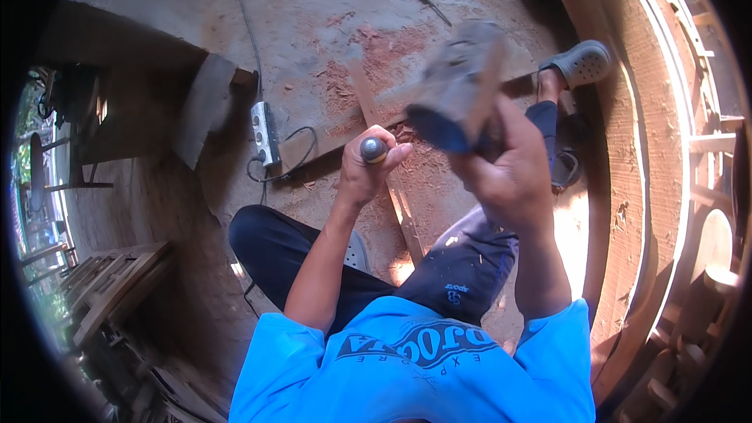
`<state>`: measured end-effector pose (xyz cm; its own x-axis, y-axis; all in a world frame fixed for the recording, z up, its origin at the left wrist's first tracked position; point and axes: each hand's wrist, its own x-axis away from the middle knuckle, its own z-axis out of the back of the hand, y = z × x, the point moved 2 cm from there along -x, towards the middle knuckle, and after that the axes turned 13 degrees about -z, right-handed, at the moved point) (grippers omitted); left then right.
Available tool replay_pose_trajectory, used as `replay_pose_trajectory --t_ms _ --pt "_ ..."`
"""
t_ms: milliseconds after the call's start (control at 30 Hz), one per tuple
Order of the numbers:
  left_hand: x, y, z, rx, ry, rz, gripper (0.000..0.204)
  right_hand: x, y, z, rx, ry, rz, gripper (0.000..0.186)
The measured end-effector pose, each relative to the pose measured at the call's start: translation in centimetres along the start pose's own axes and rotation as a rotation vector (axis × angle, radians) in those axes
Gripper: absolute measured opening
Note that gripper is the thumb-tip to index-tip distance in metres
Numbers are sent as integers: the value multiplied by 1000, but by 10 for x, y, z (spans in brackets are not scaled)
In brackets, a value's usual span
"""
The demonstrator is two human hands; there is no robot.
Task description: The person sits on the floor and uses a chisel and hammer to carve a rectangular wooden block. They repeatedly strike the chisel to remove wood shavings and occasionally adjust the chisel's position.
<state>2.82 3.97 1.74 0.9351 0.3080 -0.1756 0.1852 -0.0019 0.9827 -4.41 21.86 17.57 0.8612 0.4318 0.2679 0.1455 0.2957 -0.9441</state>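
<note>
A wide board (329, 23) lies flat on the dusty floor, strewn with reddish shavings, and everything else sits around it. Off its right edge curves a big wooden frame (642, 188), arching from top to bottom with slats behind it. Off the board's left edge stands a grey block (205, 106), and further left a stack of slats (110, 290) lies on the ground.

The person sits at the board's near edge, in a blue shirt (415, 368) and dark trousers (298, 258), one leg stretched along the board's right side and ending in a grey clog (581, 63).

A thin strip (384, 157) of wood runs across the board's near part, toward the person's lap. The right hand (513, 172) is raised above it, clenched around the handle of a mallet (462, 82), whose blocky head is blurred. The left hand (370, 166) is closed tightly round a chisel (374, 149); only the rounded metal butt shows above the fist, right over the strip. I cannot tell where its blade meets the wood.

On the board's left edge rests a white power strip (265, 131), its grey cable (249, 27) trailing up along the board. Near the board's far end lies a yellow-handled screwdriver (427, 0).
</note>
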Motion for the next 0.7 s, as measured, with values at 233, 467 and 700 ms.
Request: replay_pose_trajectory --t_ms 233,467,700 --pt "11 -39 -7 40 -102 -87 31 -3 14 -26 721 -166 -63 28" --pt "21 -52 4 -351 -25 -455 28 15 15 -18 53 2 306 30" --pt "20 -56 3 -223 -199 -252 34 -2 23 -28 715 -117 -33 36"
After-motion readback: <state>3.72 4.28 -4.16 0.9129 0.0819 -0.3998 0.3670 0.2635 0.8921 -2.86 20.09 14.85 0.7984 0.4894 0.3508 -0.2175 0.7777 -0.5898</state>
